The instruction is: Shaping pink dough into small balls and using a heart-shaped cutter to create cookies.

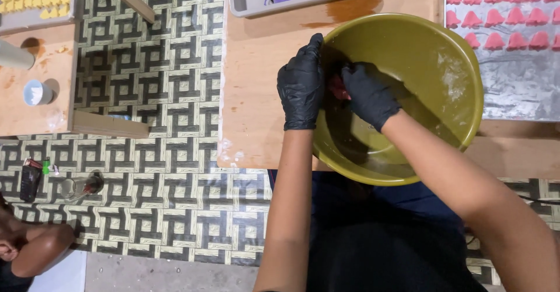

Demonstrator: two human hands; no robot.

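The person wears a snug black glove on the left hand (301, 88); a matching black glove covers the right hand (368, 93); both gloves look thin and slightly shiny, wrinkled at the knuckles, and end at the wrists with a plain cuff; both forearms are bare above the cuffs, with no sleeves in view; dark clothing, black with a hint of deep blue, covers the torso and lap below.

Olive-green bowl (408, 53); black gloves on both hands; pink shaped pieces (504, 18) on a silver tray (513, 88); light brown bench (256, 76); black-and-cream geometric floor (169, 93).
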